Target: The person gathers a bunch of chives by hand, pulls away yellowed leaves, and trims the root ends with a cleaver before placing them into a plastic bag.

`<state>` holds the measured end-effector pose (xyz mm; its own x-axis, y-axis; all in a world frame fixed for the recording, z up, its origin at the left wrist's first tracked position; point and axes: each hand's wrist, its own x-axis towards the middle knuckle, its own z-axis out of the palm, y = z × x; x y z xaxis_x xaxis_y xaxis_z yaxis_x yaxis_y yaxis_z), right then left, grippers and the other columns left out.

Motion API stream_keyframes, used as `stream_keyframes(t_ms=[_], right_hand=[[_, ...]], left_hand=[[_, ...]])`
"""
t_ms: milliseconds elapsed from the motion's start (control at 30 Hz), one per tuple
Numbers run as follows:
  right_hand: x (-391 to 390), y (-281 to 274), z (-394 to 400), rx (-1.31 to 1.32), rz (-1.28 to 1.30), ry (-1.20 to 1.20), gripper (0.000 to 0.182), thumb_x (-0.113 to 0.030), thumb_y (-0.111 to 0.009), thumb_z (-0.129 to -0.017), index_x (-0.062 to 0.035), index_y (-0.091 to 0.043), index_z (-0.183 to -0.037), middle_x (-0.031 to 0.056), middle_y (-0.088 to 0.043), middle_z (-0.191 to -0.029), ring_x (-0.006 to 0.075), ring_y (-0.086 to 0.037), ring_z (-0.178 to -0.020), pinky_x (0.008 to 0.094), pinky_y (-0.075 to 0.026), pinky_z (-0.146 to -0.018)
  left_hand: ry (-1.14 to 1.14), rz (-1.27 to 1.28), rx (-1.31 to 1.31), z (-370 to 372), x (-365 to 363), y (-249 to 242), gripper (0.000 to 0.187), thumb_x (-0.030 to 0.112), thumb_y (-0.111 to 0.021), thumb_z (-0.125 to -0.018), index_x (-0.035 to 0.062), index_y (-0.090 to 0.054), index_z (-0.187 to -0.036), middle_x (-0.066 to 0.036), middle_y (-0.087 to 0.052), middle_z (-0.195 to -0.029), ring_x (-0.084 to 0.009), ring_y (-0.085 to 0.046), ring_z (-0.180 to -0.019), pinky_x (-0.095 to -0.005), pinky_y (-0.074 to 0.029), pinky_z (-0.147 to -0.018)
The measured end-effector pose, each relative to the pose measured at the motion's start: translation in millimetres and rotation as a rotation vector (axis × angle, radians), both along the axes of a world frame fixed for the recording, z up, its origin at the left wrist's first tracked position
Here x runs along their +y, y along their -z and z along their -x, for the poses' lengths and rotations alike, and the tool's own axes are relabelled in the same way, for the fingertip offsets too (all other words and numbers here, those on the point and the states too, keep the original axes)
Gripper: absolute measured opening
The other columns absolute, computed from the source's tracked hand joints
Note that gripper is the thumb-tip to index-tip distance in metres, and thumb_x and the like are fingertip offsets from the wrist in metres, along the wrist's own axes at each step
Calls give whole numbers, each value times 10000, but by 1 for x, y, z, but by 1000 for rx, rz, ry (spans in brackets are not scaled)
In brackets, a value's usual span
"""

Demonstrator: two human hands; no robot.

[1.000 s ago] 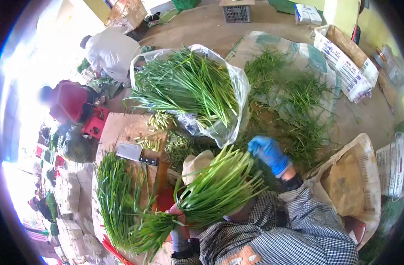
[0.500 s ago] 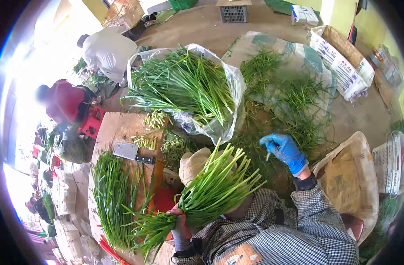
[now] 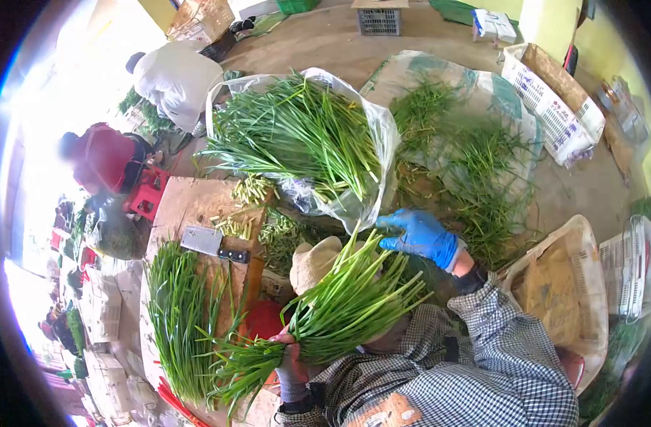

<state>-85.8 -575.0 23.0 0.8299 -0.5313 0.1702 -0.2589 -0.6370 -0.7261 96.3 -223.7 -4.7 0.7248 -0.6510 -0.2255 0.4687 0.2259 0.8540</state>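
Note:
A loose bunch of garlic chives (image 3: 354, 299) lies across my lap, its pale stalk ends fanned out toward the right. My left hand (image 3: 290, 359), in a sleeve-like cuff, is closed around the leafy part of this bunch. Over the upper stalk ends is my right hand (image 3: 425, 238) in a blue glove, fingers stretched out and slightly apart, at or just touching the stalk tips. To the left, more chives (image 3: 179, 320) rest on a wooden board (image 3: 179, 206). A cleaver (image 3: 203, 240) with a black handle lies there beside short cut stalk pieces (image 3: 233, 226).
An open plastic bag (image 3: 386, 142) full of chives stands ahead. Loose leaves cover a sheet (image 3: 475, 92) on the floor. A white crate (image 3: 546, 92) and a lined basket (image 3: 596, 285) are on the right. Two people (image 3: 176, 78) work at the far left near a red stool (image 3: 149, 191).
My right hand has moved left and its fingers have stretched out to the stalk ends. My left hand and the bunch have hardly moved.

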Motion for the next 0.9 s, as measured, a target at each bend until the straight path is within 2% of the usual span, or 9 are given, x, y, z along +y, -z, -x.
stream_keyframes(t_ms=[33, 100, 133, 233, 267, 467, 667, 833, 900], right_hand=[[-3, 12, -4, -2, 2, -7, 447, -316, -733, -835, -19, -653, -1159, 144, -697, -986, 222, -675, -909, 353, -513, -800], [-4, 30, -10, -42, -319, -149, 380, -331, -723, -837, -44, -686, -1084, 150, -704, -959, 200, -659, -798, 336, -509, -772], [1, 33, -13, -129, -467, -147, 344, -293, -739, -834, -16, -693, -1032, 118, -708, -886, 132, -617, -758, 310, -493, -732], [7, 26, -13, -233, -662, -18, 317, -246, -763, -816, 6, -691, -995, 87, -695, -841, 98, -589, -765, 295, -484, -710], [9, 20, -13, -259, -642, 3, 254, -194, -773, -805, 12, -683, -924, 50, -667, -789, 83, -574, -755, 280, -474, -688], [14, 2, -9, -244, -614, 37, 215, -177, -761, -810, 6, -651, -831, 28, -614, -726, 65, -535, -719, 278, -452, -642], [26, 5, -10, -289, -661, 122, 223, -179, -767, -796, 2, -639, -820, 11, -596, -710, 69, -516, -697, 279, -444, -624], [32, 20, -7, -312, -670, 131, 208, -151, -744, -797, -11, -594, -829, -13, -547, -727, 63, -475, -709, 275, -437, -630], [37, 17, -5, -388, -785, 139, 194, -135, -734, -794, -15, -592, -851, -20, -542, -745, 63, -473, -721, 266, -434, -644]], left_hand=[[17, -25, 68, -2, 0, -3, 304, -41, -623, -783, 72, -568, -1060, 40, -555, -1055, -58, -516, -1018, -227, -381, -968], [-22, -11, 100, -6, 6, 9, 330, -55, -617, -775, 87, -564, -1068, 35, -550, -1074, -71, -515, -1038, -248, -377, -987], [-54, 0, 136, -7, 10, 18, 357, -70, -611, -766, 102, -559, -1075, 30, -544, -1094, -84, -513, -1058, -270, -374, -1007], [-73, 9, 95, -12, 20, 36, 412, -69, -633, -752, 121, -550, -1107, 21, -542, -1117, -102, -510, -1086, -297, -370, -1030], [-74, 7, 97, -14, 23, 41, 412, -69, -633, -752, 121, -550, -1107, 21, -542, -1117, -102, -510, -1086, -297, -370, -1030], [-72, 27, 228, -16, 22, 49, 434, -80, -632, -742, 105, -550, -1126, 43, -547, -1122, -86, -508, -1097, -268, -359, -1036], [-6, 31, 321, -14, 13, 34, 385, -50, -624, -759, 87, -583, -1116, 84, -566, -1071, -48, -513, -1069, -223, -361, -1011], [-11, 93, 435, -17, 20, 47, 526, -44, -614, -761, 28, -529, -1276, 94, -558, -1098, -33, -508, -1066, -204, -350, -1003], [-4, 84, 372, -12, 16, 37, 539, -40, -616, -767, 18, -514, -1293, 99, -557, -1104, -30, -507, -1065, -201, -348, -1004]])
